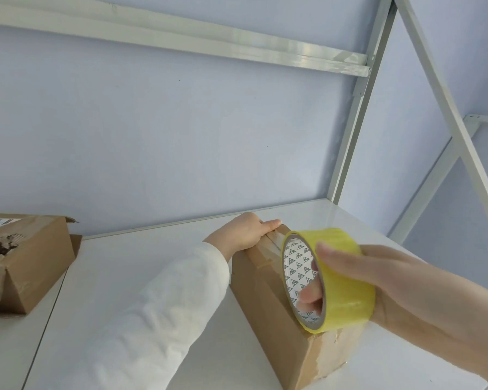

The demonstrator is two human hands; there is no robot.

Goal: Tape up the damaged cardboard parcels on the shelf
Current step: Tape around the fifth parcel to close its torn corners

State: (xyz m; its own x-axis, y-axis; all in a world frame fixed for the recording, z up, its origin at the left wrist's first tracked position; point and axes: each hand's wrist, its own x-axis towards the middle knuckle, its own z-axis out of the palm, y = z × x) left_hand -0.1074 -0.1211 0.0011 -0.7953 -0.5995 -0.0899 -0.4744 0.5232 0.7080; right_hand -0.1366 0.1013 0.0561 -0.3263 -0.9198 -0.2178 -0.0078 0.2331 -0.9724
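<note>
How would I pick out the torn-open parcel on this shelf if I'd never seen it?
Start at the white shelf board beneath the pale blue wall and follow it to the far left. There sits the torn parcel, brown cardboard. Unlike the long parcel beneath the yellow tape roll, its top is ripped open with ragged edges, and nobody touches it.
</note>
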